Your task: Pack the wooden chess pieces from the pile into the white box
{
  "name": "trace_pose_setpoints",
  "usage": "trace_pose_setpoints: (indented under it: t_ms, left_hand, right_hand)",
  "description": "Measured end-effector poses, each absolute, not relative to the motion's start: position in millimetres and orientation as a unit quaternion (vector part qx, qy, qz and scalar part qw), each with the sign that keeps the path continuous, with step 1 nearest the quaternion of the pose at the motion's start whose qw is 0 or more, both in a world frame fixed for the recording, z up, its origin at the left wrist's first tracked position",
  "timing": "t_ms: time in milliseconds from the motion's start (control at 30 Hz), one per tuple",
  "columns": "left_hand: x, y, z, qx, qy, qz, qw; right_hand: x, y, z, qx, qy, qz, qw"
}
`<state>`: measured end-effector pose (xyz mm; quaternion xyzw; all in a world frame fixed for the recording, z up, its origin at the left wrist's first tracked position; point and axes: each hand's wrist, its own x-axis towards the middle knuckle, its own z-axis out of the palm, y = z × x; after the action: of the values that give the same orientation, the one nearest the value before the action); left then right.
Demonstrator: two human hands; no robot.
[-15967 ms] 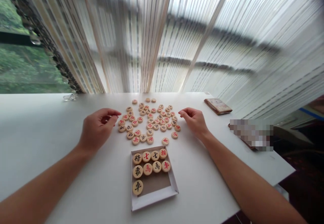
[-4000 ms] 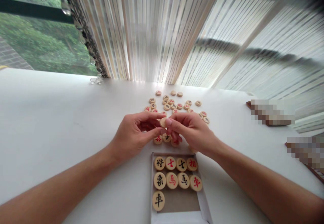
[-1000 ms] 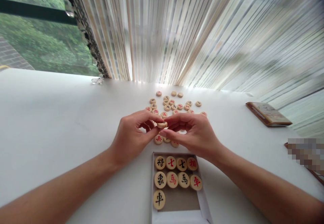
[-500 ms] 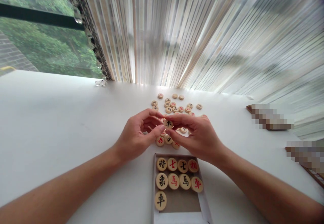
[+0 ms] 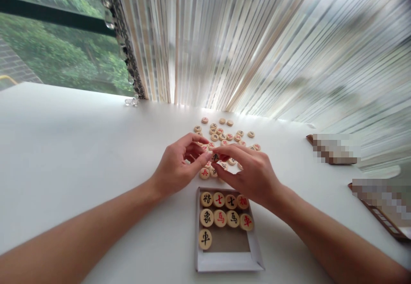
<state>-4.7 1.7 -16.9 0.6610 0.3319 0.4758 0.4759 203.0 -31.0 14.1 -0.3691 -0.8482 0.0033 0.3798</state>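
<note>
A round wooden piece with a black character is between the fingertips of both hands, over scattered pieces. My right hand pinches it by the edge with thumb and forefinger. The thumb tip of my left hand touches its left side, other fingers curled. Nearer to me lies a shallow open box with two full rows of four pieces and one black-character piece at the left of the third row.
Loose pieces with red or black characters lie spread behind and under the hands on the white table. Two brown-edged, pixelated objects stand at the right. A string curtain hangs at the far edge, beside a window.
The view has shifted, so the whole box now shows. Both hands still meet at the piece, which has turned slightly; my left forefinger has moved away from it.
</note>
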Motion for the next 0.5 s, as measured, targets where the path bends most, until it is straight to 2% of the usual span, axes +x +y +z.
trace_pose_setpoints:
  t_ms: [300, 500]
  left_hand:
    - [-5, 3, -13, 0.636, 0.35, 0.503, 0.469]
    - [-5, 5, -19, 0.665, 0.337, 0.501, 0.44]
  right_hand:
    - [210, -63, 52, -0.401, -0.842, 0.044, 0.357]
    - [202, -116, 44, -0.38, -0.856, 0.122, 0.328]
